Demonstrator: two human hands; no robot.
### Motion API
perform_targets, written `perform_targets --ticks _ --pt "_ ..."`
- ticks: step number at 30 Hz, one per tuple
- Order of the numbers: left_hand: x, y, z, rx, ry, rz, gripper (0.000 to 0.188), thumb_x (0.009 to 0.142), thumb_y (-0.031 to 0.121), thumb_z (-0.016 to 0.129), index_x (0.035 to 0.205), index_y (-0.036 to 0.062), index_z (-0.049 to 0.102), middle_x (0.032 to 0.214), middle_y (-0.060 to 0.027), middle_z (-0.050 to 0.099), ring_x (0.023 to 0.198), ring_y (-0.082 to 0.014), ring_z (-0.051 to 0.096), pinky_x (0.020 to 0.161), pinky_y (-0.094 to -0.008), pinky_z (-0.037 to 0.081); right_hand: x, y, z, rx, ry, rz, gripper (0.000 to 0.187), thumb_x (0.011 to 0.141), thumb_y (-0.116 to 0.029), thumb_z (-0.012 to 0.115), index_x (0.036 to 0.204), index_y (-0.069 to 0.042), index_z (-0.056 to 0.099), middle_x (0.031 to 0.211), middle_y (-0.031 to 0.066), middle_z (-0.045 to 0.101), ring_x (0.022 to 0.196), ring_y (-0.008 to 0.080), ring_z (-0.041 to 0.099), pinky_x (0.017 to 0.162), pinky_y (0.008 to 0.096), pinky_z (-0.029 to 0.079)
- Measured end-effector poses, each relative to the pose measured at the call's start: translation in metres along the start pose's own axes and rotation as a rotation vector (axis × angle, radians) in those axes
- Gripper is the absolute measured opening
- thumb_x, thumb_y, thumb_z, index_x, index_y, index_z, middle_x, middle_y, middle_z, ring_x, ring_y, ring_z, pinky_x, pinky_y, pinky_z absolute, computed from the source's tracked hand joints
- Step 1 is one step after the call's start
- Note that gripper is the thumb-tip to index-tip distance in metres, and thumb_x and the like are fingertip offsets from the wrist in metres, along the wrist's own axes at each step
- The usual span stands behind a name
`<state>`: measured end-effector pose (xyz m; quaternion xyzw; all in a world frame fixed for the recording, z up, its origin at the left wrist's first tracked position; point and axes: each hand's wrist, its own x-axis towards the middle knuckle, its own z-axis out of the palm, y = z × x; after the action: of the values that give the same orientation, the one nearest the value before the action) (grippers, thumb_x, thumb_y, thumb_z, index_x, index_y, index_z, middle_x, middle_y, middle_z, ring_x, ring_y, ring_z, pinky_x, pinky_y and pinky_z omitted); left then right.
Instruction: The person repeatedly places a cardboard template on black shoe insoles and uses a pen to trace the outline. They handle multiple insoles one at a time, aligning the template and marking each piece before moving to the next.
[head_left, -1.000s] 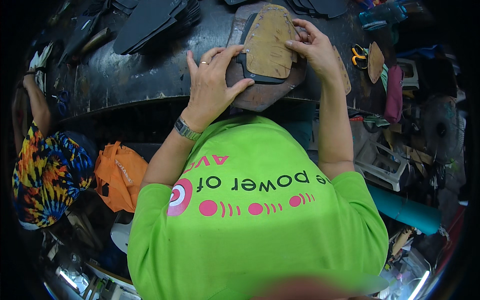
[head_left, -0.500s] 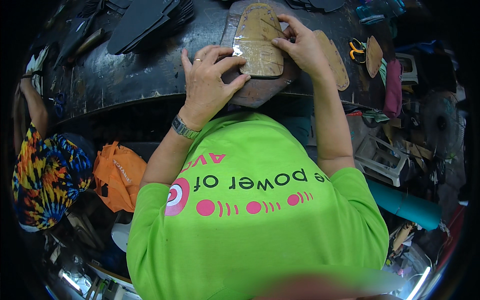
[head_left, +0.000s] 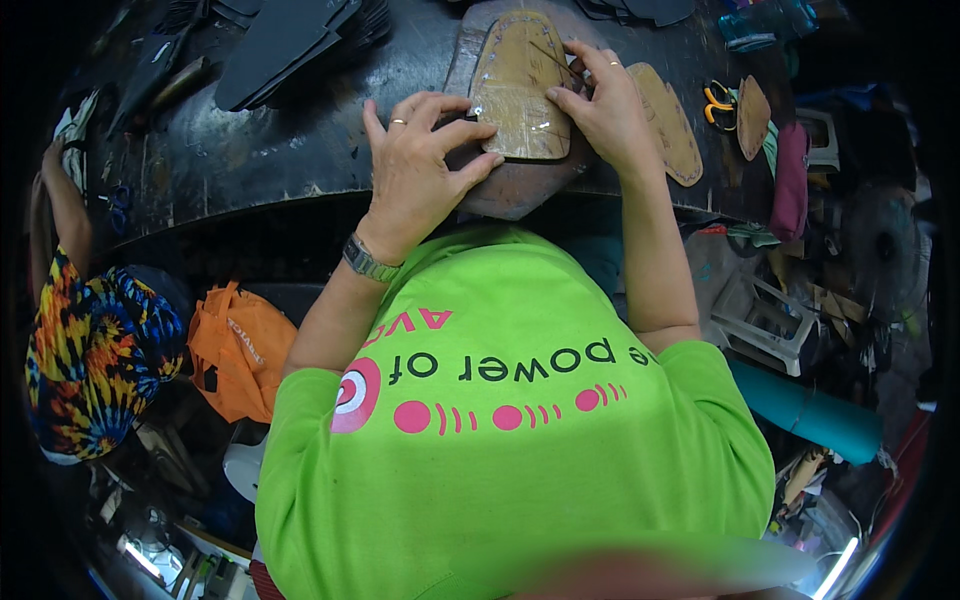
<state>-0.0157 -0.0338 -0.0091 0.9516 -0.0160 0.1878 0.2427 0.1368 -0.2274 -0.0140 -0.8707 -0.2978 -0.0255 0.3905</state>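
Note:
A tan, tapered template (head_left: 522,95) with a marked border lies over a thin black sheet, whose edge shows at its lower rim. Beneath them is a worn brown board (head_left: 510,195) near the table's front edge. My left hand (head_left: 425,145) presses the template's left edge with thumb and fingertips. On the opposite side, my right hand (head_left: 605,105) is closed in a pinch round a thin dark rod-like tool (head_left: 549,53), its tip over the template's upper right. The tool's exact kind is unclear.
Another tan template (head_left: 668,130) lies to the right, then orange-handled scissors (head_left: 718,105) and a smaller tan piece (head_left: 753,118). Black cut sheets (head_left: 285,50) are stacked at the far left. Another person's arm (head_left: 68,200) is at the left table edge.
My right hand has shifted slightly right and nearer, its fingers curled differently round the tool. The template sits a touch farther right in view. My left hand stays at its edge.

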Motion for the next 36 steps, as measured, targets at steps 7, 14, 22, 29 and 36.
perform_targets --ticks 7,14,22,29,36 --pt "0.004 -0.004 -0.004 -0.020 -0.058 0.005 0.026 0.079 0.036 0.081 0.101 0.0228 0.079 0.134 -0.0006 0.063 0.134 -0.0274 0.047 0.109 -0.0779 0.016 -0.002 -0.001 0.000 0.130 -0.012 0.035 0.055 0.080 -0.008 0.078 0.133 -0.003 0.062 0.115 0.0080 0.063 0.086 0.0155 0.057 0.076 0.0279 0.048" --pt "0.004 -0.002 -0.003 -0.049 -0.052 0.005 0.028 0.078 0.032 0.082 0.103 0.0210 0.077 0.134 -0.0014 0.062 0.133 -0.0263 0.047 0.111 -0.0768 0.015 -0.005 -0.002 0.000 0.121 -0.026 0.000 0.042 0.082 -0.009 0.074 0.123 -0.001 0.068 0.129 0.0163 0.063 0.108 0.0291 0.065 0.092 0.0346 0.052" --pt "0.005 0.000 -0.003 -0.087 -0.064 -0.030 0.030 0.078 0.030 0.082 0.105 0.0196 0.076 0.136 -0.0015 0.059 0.134 -0.0262 0.046 0.113 -0.0744 0.016 -0.007 -0.005 0.000 0.071 -0.024 -0.028 0.039 0.083 -0.011 0.070 0.121 -0.002 0.070 0.134 0.0191 0.062 0.118 0.0357 0.063 0.100 0.0391 0.050" --pt "0.007 -0.003 -0.003 -0.098 -0.068 -0.024 0.030 0.077 0.032 0.082 0.104 0.0216 0.077 0.135 -0.0008 0.061 0.134 -0.0264 0.047 0.113 -0.0733 0.016 -0.004 -0.002 -0.001 0.052 -0.090 -0.064 0.042 0.083 -0.016 0.073 0.122 -0.002 0.069 0.137 0.0191 0.060 0.119 0.0373 0.062 0.101 0.0402 0.050" --pt "0.009 -0.011 -0.006 -0.047 -0.104 0.016 0.030 0.079 0.033 0.082 0.108 0.0246 0.079 0.136 -0.0001 0.063 0.132 -0.0246 0.051 0.115 -0.0659 0.019 0.001 0.004 -0.019 0.031 -0.307 -0.159 0.072 0.074 -0.025 0.088 0.136 -0.002 0.059 0.142 0.0143 0.052 0.122 0.0279 0.058 0.100 0.0355 0.049"
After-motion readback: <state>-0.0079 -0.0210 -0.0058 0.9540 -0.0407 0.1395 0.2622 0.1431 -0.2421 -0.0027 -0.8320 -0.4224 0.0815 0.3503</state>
